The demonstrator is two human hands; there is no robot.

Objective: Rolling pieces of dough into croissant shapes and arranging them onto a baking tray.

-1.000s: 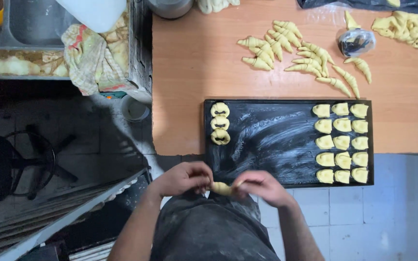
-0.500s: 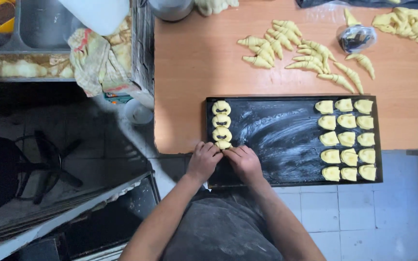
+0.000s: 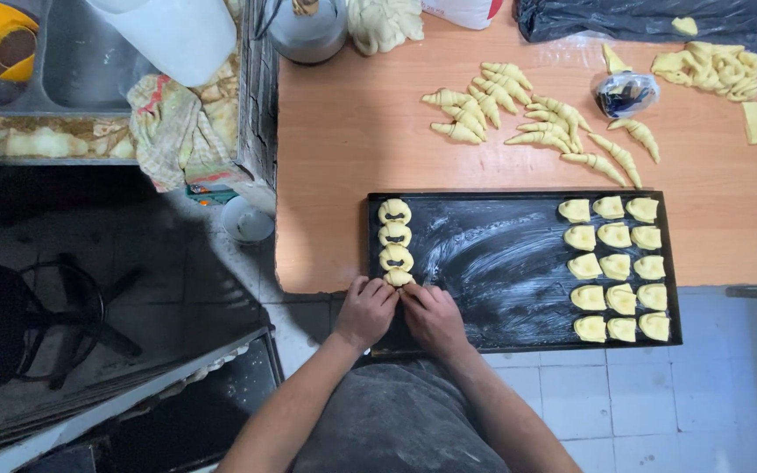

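Both hands, left hand (image 3: 365, 311) and right hand (image 3: 433, 317), seemingly pinch the dough piece (image 3: 398, 278) with curled fingers.

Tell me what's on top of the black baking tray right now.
On the tray, a column of four ring-shaped dough pieces at the left, twelve folded pieces at the right. The left hand and right hand press the fourth ring, partly covering it.

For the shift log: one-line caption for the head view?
Both hands, left hand and right hand, set a fourth dough ring on the floured black baking tray.
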